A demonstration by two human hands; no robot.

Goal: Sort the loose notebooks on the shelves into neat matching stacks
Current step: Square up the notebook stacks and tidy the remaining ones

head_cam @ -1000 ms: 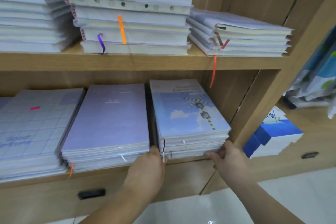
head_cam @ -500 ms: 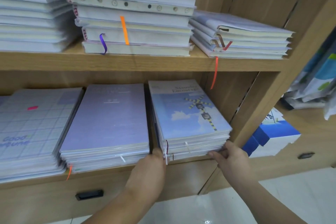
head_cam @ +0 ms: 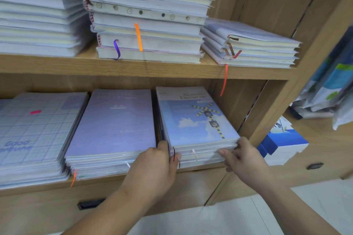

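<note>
Blue notebook stack (head_cam: pixel 194 128), gripped between left hand (head_cam: pixel 152 168), right hand (head_cam: pixel 244 160)

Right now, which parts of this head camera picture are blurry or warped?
Head view: the white stack at upper left and the colourful items at right are smeared; the right upright leans, wide-lens distortion; the title on the sky-cover stack is fairly sharp.
</note>
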